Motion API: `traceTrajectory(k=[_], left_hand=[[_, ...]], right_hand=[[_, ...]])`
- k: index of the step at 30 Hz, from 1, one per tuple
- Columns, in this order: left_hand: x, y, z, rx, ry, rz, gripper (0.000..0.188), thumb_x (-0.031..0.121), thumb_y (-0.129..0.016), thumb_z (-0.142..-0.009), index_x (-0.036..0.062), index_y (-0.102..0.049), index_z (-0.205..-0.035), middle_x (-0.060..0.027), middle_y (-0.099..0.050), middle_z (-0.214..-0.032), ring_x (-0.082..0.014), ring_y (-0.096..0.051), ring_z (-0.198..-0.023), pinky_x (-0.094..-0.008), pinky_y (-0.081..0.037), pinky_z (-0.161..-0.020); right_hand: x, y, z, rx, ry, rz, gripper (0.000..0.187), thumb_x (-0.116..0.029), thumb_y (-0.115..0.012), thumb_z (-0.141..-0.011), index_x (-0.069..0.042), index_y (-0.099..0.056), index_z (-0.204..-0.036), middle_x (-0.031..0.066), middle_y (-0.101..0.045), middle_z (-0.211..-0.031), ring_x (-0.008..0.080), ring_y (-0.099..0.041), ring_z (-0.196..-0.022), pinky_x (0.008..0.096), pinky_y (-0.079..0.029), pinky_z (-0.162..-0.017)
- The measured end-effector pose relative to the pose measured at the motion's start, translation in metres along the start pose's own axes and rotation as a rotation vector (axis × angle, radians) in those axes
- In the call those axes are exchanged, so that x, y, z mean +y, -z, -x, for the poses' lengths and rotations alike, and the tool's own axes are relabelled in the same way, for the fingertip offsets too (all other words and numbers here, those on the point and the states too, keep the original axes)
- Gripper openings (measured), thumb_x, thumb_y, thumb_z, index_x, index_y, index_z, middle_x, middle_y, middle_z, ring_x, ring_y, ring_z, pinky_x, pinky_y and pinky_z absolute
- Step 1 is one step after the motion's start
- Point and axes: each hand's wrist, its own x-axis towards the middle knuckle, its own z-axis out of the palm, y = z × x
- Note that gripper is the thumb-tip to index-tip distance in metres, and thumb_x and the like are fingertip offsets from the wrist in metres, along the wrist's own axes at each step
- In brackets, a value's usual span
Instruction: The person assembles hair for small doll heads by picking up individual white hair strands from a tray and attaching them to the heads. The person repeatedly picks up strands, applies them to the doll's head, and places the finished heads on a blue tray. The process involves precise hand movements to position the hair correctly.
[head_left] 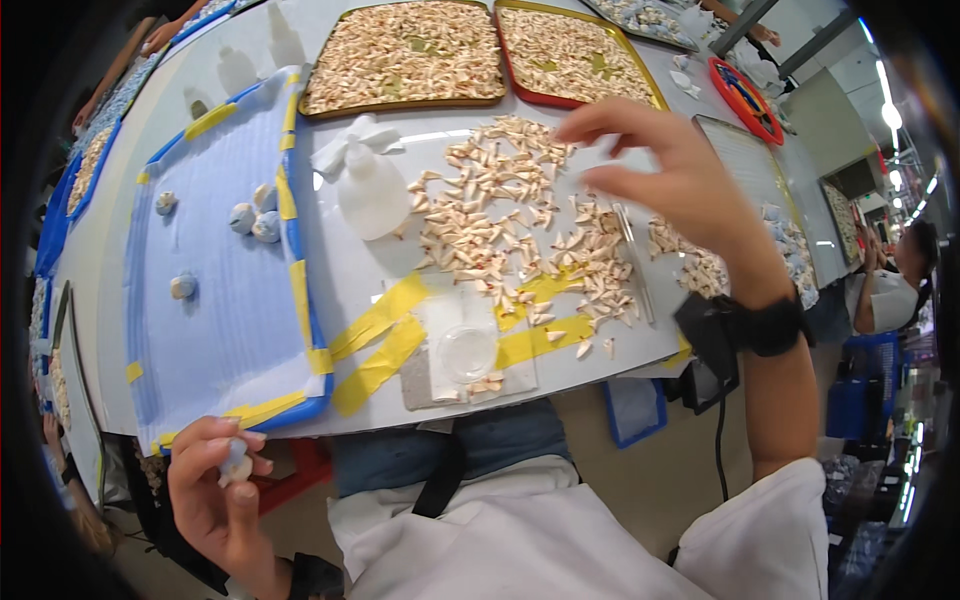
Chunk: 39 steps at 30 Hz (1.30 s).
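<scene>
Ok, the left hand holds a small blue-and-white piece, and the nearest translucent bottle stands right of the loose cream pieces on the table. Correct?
Not quite: the head view shows the nearest translucent bottle left of the loose cream pieces on the table. The left hand does hold a small blue-and-white piece.

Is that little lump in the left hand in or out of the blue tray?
Out: the left hand holds the lump beyond the near side of the blue tray.

pale pieces (pixel 455 245): matt | bottle (pixel 372 200): translucent plastic | slim tool (pixel 637 268): shiny metal | tabletop (pixel 345 285): glossy
</scene>
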Motion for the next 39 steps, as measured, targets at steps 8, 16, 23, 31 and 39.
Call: traceTrajectory(k=[8, 16, 23, 31, 39], left_hand=[[0.002, -0.02, -0.007, -0.138, 0.028, 0.127, 0.036, 0.031, -0.061, -0.082, 0.0024, -0.05, -0.1, -0.0166, -0.05, -0.101, -0.0196, -0.055, -0.077, -0.0229, -0.046, -0.057], [0.007, -0.035, -0.013, -0.256, -0.002, 0.148, 0.038, 0.035, -0.059, -0.083, 0.0033, -0.048, -0.102, -0.0157, -0.048, -0.102, -0.0195, -0.053, -0.078, -0.0225, -0.042, -0.058], [0.016, -0.05, -0.013, -0.221, 0.039, 0.177, 0.039, 0.036, -0.061, -0.081, 0.0038, -0.048, -0.098, -0.0148, -0.048, -0.1, -0.0187, -0.052, -0.076, -0.0224, -0.042, -0.056], [0.009, -0.06, -0.007, -0.285, 0.131, 0.373, 0.04, 0.034, -0.068, -0.076, 0.0037, -0.049, -0.093, -0.0131, -0.047, -0.095, -0.0164, -0.053, -0.07, -0.0223, -0.043, -0.056], [0.0, -0.059, -0.005, -0.354, 0.185, 0.704, 0.028, 0.009, -0.069, -0.073, -0.0039, -0.054, -0.092, -0.0196, -0.05, -0.097, -0.0258, -0.062, -0.078, -0.0284, -0.054, -0.063]], right_hand=[[0.035, 0.041, 0.103, 0.12, -0.407, 0.147, 0.033, 0.0, -0.056, -0.069, -0.005, -0.059, -0.102, 0.004, -0.056, -0.102, 0.0137, -0.053, -0.085, 0.025, -0.043, -0.075], [0.041, 0.029, 0.096, 0.196, -0.38, 0.287, 0.012, 0.001, -0.061, -0.068, 0.001, -0.062, -0.08, 0.0078, -0.059, -0.077, 0.0189, -0.057, -0.066, 0.027, -0.045, -0.063], [0.031, 0.036, 0.095, 0.409, -0.411, 0.244, 0.012, 0.001, -0.063, -0.07, 0.002, -0.063, -0.082, 0.0065, -0.062, -0.077, 0.0127, -0.058, -0.069, 0.0228, -0.045, -0.066], [-0.007, 0.025, 0.109, 0.524, -0.482, -0.31, 0.014, 0.004, -0.063, -0.074, 0.003, -0.059, -0.087, 0.0041, -0.061, -0.082, 0.0093, -0.057, -0.074, 0.02, -0.044, -0.07], [-0.041, -0.026, 0.119, 0.471, -0.345, -0.784, 0.025, -0.008, -0.074, -0.068, 0.002, -0.058, -0.084, 0.0093, -0.06, -0.074, 0.0138, -0.057, -0.065, 0.0236, -0.047, -0.06]])
